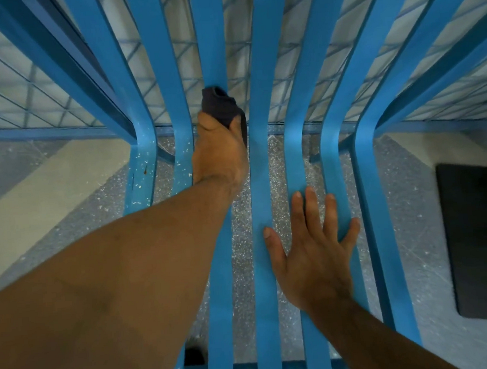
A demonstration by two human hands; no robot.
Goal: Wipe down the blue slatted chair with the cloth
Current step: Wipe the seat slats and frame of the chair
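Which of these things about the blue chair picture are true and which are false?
1. The left hand grips a dark cloth. True.
2. The right hand holds a sponge. False: it lies flat and empty on the seat slats.
3. The cloth is white. False: it is dark.
4. A black flat thing lies on the floor to the right. True.
5. White specks dot the chair's left slat. True.

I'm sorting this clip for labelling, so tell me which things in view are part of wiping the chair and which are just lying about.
Part of the job:
- blue slatted chair
- dark cloth, bunched in the left hand at the bend of a slat
- right hand, spread flat on the seat slats

Just lying about:
- black flat object on the floor to the right
- wire mesh panel behind the chair
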